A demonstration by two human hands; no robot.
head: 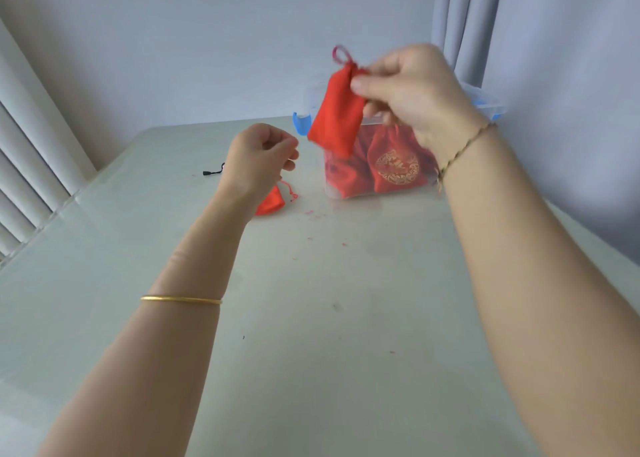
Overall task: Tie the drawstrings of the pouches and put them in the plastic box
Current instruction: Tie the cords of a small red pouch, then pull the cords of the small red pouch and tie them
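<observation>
On the pale desk (311, 318), toward the far right, a clear plastic box (485, 103) with red pouches inside. Above its left edge, a red pouch (334, 117) pinched at the gathered neck in the grip of the right hand (415, 89), drawstring (341, 55) looped on top. Lower down, left hand (256, 159) clenched on nothing visible, over a second pouch (268, 205) lying on the desk. Likely light, soft, slippery; best held by the cinched neck.
</observation>
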